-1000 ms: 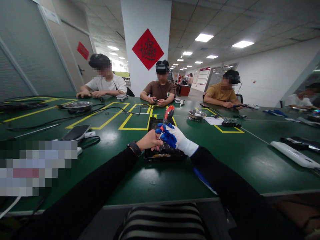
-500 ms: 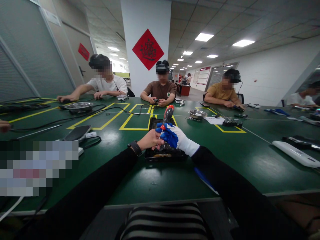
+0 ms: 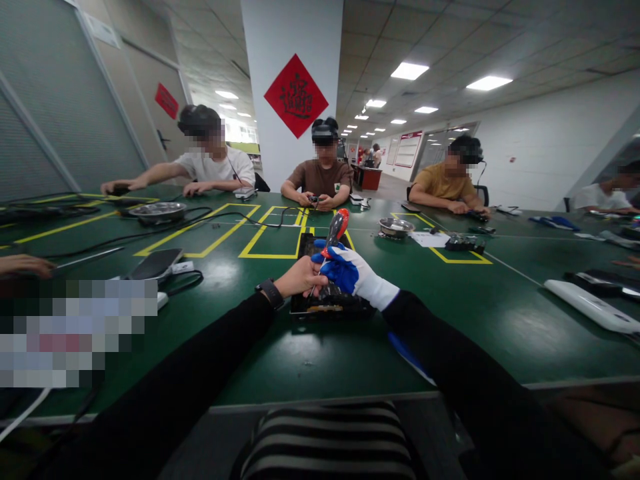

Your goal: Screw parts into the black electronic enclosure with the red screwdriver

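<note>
Item: screwdriver, red-and-dark-grey handle, thin bright metal shaft [image 3: 337, 228]; quantity 1. Location: above a black rectangular casing with dark inner parts [image 3: 299, 309], which lies on the glossy green tabletop with yellow tape lines [image 3: 260, 373], directly before the wearer.

Right hand, in a white glove with blue-coated fingers [image 3: 353, 267]: fingers curled closed on the lower end of the handle; the butt projects above them.

Left hand, bare, black watch at the wrist [image 3: 304, 277]: fingers bent in beside the shaft and against the gloved fingertips; whether they pinch the shaft, cannot tell.

Orientation: long axis tilted, butt up, away and to the right; shaft running down, nearer and to the left, out of the gloved grip towards the casing. The left hand is nearer the shaft's lower end, the right nearer the handle. Contact of the tip: too small to tell.

Surroundings: 1 round shiny metal bowl [image 3: 396, 228] beyond the hands to the right; 1 white sheet of paper [image 3: 430, 240] just beside it; 1 long white rounded device [image 3: 590, 307] well apart at far right.
</note>
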`<state>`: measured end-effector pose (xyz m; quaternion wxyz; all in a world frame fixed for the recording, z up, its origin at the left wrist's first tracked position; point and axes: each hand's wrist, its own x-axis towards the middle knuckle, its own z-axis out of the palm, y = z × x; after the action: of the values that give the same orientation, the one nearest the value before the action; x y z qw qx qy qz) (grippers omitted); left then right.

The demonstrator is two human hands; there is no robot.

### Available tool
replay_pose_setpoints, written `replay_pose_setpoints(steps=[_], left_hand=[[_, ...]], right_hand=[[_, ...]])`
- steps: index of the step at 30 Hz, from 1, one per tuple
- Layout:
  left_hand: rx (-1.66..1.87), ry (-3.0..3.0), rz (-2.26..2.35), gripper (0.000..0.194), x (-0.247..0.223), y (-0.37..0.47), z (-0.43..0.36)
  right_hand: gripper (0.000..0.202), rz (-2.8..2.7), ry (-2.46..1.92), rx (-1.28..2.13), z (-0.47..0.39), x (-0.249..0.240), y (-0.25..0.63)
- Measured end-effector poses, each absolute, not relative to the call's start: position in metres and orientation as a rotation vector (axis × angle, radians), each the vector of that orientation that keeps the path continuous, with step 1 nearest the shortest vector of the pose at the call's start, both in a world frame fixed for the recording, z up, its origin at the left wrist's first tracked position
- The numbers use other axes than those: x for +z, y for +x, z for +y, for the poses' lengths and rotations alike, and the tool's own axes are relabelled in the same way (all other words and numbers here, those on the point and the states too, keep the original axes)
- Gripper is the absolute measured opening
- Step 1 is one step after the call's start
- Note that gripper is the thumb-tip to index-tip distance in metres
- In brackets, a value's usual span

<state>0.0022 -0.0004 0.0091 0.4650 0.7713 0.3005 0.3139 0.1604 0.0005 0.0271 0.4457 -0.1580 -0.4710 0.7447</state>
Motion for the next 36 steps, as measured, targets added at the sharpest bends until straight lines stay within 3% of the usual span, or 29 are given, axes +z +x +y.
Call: replay_pose_setpoints(steps=[14, 19, 29, 36], left_hand=[[0.755, 1.867, 0.733, 0.039, 0.01, 0.004, -0.003], [0.736, 1.883, 0.734, 0.039, 0.007, 0.003, 0.0], [0.78, 1.842, 0.714, 0.041, 0.01, 0.004, -0.002], [0.754, 1.87, 0.723, 0.039, 0.007, 0.005, -0.001]], right_hand=[[0.034, -1.204, -0.455, 1.746, -0.005, 0.025, 0.158], [0.028, -1.196, -0.445, 1.755, -0.005, 0.024, 0.157], [0.025, -1.154, -0.448, 1.968, -0.008, 0.04, 0.161], [0.026, -1.209, -0.455, 1.753, -0.001, 0.026, 0.16]])
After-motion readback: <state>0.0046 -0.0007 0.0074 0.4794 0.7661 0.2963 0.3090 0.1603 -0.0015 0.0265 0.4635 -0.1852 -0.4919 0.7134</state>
